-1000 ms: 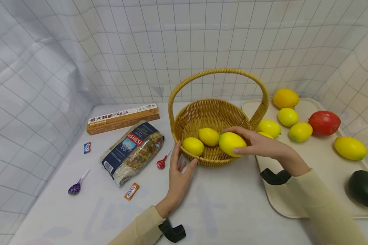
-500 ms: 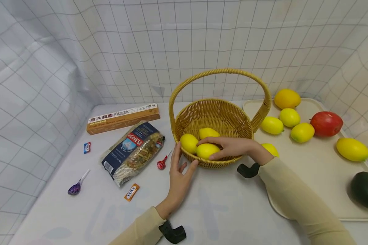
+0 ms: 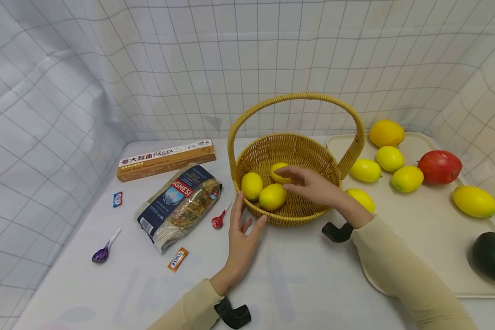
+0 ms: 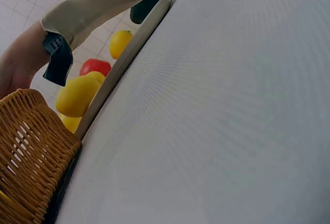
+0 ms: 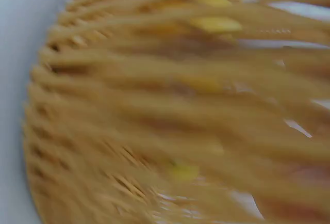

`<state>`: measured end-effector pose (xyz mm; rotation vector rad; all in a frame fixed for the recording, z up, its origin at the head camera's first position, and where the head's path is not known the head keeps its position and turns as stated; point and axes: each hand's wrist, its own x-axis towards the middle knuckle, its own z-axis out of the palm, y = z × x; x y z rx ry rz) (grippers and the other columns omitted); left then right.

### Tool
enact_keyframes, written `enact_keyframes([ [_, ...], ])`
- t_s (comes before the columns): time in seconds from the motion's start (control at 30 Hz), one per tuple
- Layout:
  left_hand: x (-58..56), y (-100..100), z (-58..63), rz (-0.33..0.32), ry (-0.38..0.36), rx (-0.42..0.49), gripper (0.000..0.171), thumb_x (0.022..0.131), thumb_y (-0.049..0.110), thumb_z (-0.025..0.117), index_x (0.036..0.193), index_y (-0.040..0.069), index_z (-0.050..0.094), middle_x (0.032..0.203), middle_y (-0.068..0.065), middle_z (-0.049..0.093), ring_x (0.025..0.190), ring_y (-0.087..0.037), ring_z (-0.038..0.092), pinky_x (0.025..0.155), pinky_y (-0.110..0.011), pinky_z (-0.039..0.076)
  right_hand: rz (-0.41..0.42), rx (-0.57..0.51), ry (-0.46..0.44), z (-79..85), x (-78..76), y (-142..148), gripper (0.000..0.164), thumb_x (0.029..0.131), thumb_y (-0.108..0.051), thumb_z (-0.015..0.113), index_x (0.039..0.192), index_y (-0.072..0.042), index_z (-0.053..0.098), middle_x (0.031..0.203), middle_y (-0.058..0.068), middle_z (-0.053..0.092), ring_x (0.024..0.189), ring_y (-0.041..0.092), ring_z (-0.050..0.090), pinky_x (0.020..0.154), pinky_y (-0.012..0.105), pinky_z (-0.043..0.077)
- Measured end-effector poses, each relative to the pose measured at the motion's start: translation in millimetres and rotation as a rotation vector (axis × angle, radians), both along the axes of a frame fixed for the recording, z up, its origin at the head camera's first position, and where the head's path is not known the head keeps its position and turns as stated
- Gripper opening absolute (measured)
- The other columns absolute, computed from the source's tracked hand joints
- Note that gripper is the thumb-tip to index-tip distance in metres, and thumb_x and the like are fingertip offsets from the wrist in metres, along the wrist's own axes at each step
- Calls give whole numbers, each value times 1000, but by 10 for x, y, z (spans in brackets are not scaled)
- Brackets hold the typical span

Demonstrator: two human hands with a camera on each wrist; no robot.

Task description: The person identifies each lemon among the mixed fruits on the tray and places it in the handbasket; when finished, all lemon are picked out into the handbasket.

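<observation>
Three yellow lemons lie in the left part of a woven wicker basket (image 3: 293, 221) with a tall arched handle: a left lemon (image 3: 252, 185), a front lemon (image 3: 273, 197) and a rear lemon (image 3: 278, 172) partly covered by fingers. My right hand (image 3: 313, 188) reaches over the front right rim, fingers loosely bent and holding nothing, fingertips right by the rear and front lemons. At the basket's front left, my left hand (image 3: 240, 250) rests its extended fingers against the rim, thumb spread apart. Blurred basket weave (image 5: 129, 105) fills the right wrist view.
On the right, a cream tray (image 3: 420, 256) bears several more lemons, a red fruit (image 3: 439, 167) and a dark green avocado (image 3: 492, 256). To the left lie a pasta box (image 3: 166, 160), a pasta bag (image 3: 179, 204), lollipops and small wrapped candies.
My right hand brought a lemon leftward into the basket, set it beside the other two, let go and drew back slightly. The lemons shifted a little; my left hand stayed at the rim.
</observation>
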<state>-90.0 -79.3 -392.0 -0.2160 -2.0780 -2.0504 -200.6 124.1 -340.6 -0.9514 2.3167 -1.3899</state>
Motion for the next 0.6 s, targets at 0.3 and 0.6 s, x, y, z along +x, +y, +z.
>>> enact_keyframes([
  [0.3,14,4,8,-9,13,-3,70,92,4,58,150,7,19,154,-7,10,135,-25,22,101,-52,30,-183,-159,111,246,413,876,30,96,-1,49,125,5,53,122,13,56,113,20,51,91,21,41],
  [0.6,-6,1,-35,-12,-6,-3,70,93,5,58,150,9,18,154,-5,9,135,-23,22,101,-51,31,-559,-11,29,-72,363,1462,43,98,-20,50,134,2,45,131,14,48,120,22,43,95,23,38],
])
